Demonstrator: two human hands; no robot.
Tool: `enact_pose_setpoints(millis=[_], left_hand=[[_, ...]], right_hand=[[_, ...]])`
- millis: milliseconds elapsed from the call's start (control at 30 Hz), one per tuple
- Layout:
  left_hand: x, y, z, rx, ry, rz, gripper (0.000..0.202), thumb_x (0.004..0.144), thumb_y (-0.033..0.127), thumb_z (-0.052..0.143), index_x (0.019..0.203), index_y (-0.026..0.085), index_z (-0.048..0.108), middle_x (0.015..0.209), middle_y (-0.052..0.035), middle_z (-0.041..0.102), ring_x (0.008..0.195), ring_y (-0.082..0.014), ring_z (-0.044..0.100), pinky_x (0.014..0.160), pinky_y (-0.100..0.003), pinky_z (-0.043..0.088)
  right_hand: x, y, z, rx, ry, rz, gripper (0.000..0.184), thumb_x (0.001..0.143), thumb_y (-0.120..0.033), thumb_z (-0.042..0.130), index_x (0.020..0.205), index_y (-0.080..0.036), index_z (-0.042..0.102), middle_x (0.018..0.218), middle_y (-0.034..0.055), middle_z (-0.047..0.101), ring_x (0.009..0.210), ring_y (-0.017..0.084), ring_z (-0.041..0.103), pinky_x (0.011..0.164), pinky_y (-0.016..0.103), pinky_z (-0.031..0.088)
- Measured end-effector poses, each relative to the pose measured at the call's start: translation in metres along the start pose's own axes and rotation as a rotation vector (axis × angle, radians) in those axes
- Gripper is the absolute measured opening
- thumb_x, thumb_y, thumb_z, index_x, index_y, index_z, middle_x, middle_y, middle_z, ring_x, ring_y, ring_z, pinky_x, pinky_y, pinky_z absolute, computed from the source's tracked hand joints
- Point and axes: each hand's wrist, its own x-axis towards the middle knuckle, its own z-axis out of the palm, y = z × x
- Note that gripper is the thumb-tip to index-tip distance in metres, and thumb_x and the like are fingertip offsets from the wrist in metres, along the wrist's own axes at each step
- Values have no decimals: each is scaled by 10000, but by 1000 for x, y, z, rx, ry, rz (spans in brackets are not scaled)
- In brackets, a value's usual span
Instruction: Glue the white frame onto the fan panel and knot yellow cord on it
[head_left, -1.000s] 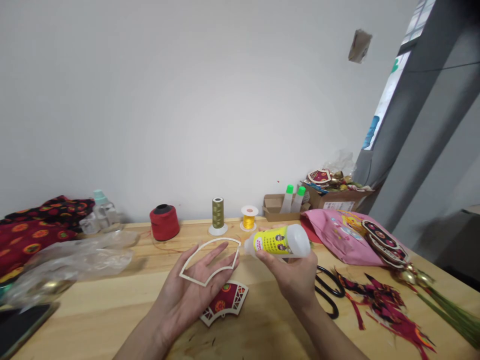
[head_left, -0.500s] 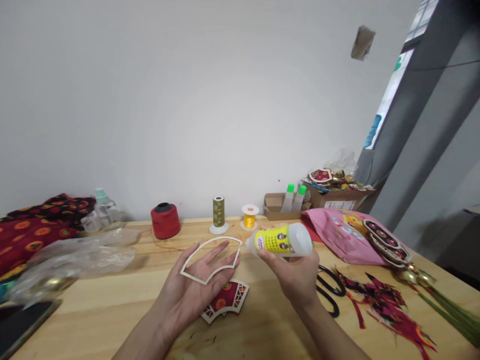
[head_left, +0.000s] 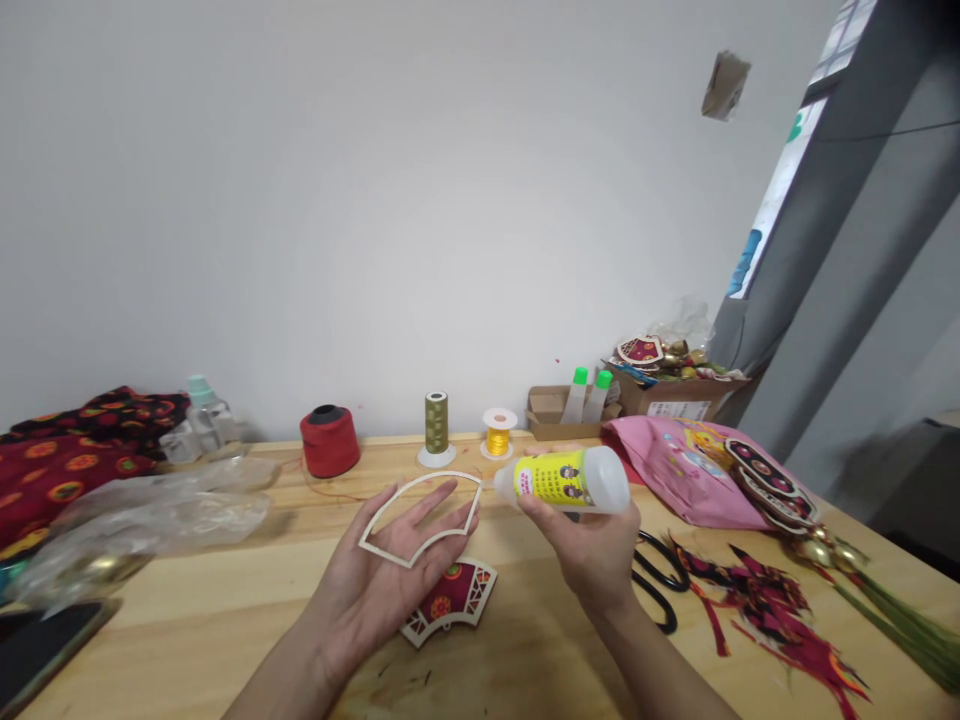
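Note:
My left hand [head_left: 367,590] is palm up with its fingers stretched, holding a thin, pale fan-shaped frame [head_left: 439,475] between thumb and fingers. Wrapped in my right hand [head_left: 600,555] is a clear glue bottle [head_left: 559,480] with a yellow label, lying almost level. Its nozzle points left and meets or nearly meets the frame's upper right corner; contact cannot be made out. Below my left hand, a fan-shaped piece [head_left: 444,603] with dark red patterned fabric and lattice ends lies on the table, partly covered by that hand.
Along the wall stand a red thread cone [head_left: 330,442], a green thread spool [head_left: 436,425], a yellow cord spool [head_left: 498,436] and a cardboard box [head_left: 547,425] with green-capped bottles. Black-handled scissors [head_left: 664,560], fabric scraps [head_left: 780,610] and a pink bag [head_left: 682,485] lie right; plastic bags [head_left: 165,510] left.
The glue bottle has tilted slightly, its nozzle rising a little along the frame's right edge toward the upper corner. My left hand and the frame have barely moved.

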Motion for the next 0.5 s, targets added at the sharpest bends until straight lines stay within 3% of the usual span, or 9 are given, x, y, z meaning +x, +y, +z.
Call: enact_pose_setpoints(millis=[233, 500], left_hand=[[-1, 1, 0, 22, -26, 13, 540, 779, 295, 401, 1249, 89, 232, 1114, -191, 488, 1071, -275, 445, 856, -345, 403], [-1, 0, 2, 5, -24, 7, 548, 773, 293, 408, 1249, 88, 231, 1107, -186, 508, 1030, -256, 489, 840, -351, 418]], right_hand=[[-4, 0, -2, -26, -62, 31, 410, 477, -165, 717, 831, -152, 512, 749, 49, 638, 674, 201, 611, 619, 311, 523], [-4, 4, -2, -5, -41, 25, 498, 494, -196, 712, 943, -145, 506, 811, 72, 637, 728, 219, 609, 662, 347, 513]])
